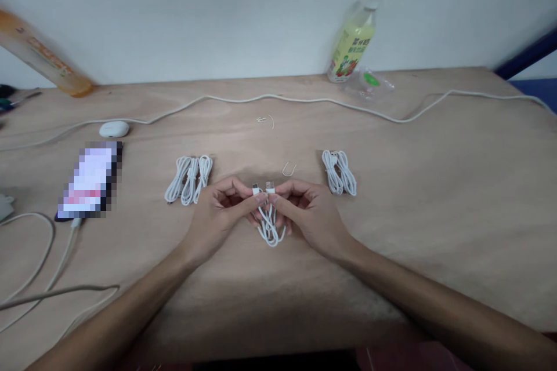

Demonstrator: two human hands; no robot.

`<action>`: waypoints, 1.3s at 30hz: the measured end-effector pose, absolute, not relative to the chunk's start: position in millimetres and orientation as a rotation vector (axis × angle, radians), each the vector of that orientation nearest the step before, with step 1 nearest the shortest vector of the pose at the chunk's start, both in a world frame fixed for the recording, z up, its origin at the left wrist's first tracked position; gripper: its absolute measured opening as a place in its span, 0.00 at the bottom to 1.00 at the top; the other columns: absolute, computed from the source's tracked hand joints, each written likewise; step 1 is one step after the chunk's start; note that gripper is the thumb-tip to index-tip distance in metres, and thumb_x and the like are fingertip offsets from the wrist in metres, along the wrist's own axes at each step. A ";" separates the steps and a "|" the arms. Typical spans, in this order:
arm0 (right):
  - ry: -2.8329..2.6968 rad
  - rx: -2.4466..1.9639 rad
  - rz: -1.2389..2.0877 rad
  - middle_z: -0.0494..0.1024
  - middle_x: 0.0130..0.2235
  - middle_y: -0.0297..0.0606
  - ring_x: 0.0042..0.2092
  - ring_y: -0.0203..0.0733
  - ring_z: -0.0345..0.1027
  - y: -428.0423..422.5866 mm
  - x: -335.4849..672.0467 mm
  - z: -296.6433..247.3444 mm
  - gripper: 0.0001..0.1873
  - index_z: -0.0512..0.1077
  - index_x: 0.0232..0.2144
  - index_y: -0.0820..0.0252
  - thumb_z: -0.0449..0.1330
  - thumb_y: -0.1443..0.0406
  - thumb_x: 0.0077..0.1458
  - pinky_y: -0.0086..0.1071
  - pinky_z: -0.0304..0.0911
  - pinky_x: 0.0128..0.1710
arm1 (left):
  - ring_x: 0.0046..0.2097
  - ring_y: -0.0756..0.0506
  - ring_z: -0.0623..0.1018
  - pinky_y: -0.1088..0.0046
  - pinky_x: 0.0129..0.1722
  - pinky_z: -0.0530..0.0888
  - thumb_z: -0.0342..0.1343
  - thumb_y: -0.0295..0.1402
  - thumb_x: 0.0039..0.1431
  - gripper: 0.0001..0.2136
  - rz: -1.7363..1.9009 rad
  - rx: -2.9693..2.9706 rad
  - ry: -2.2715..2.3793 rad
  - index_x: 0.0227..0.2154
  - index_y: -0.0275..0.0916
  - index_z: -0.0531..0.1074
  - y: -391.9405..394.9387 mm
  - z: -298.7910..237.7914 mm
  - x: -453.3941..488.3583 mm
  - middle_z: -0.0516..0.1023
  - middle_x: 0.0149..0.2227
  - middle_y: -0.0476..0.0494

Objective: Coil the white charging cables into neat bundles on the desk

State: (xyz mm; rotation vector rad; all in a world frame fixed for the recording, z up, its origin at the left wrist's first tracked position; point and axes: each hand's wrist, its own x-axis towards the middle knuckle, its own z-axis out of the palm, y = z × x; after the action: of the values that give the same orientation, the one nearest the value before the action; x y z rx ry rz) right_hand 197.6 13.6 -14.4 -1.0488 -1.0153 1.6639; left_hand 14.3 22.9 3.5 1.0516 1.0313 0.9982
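Between my two hands, over the middle of the table, is a white USB cable (pixel 270 236) with its loops hanging below my fingers. My left hand (pixel 221 206) pinches the cable near one plug, thumb on top. Beside it, my right hand (pixel 311 206) grips the cable near the other, wider USB plug. Both metal plug ends point away from me, side by side. To the left of my left hand lie three coiled white cables (pixel 190 179). Two more coiled cables (pixel 339 173) rest beyond my right hand. A small bent twist tie (pixel 288 170) lies just past my fingers.
More tie scraps (pixel 263 120) lie farther back. A long white cord (pixel 270 96) crosses the table. At left are a phone (pixel 89 179) with a plugged-in cable, a white earbud case (pixel 114 129) and an orange bottle (pixel 47 58). A yellow-green bottle (pixel 354 40) stands near clear plastic wrapping (pixel 369 86).
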 end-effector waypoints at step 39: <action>-1.065 -1.081 1.622 0.78 0.23 0.30 0.19 0.31 0.66 12.2 197.9 -15.2 0.20 0.79 0.30 0.57 0.76 0.49 0.53 0.25 0.58 0.15 | 0.25 0.51 0.79 0.77 0.28 0.79 0.78 0.37 0.52 0.13 0.904 1.112 1.097 0.24 0.39 0.79 22.3 8.8 13.0 0.83 0.23 0.49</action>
State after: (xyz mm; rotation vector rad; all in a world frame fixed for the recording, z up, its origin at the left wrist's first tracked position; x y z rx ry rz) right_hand 197.9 12.2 -15.2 -1.0812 -1.0646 1.6220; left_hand 13.0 22.3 8.8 1.1123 1.0969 0.9041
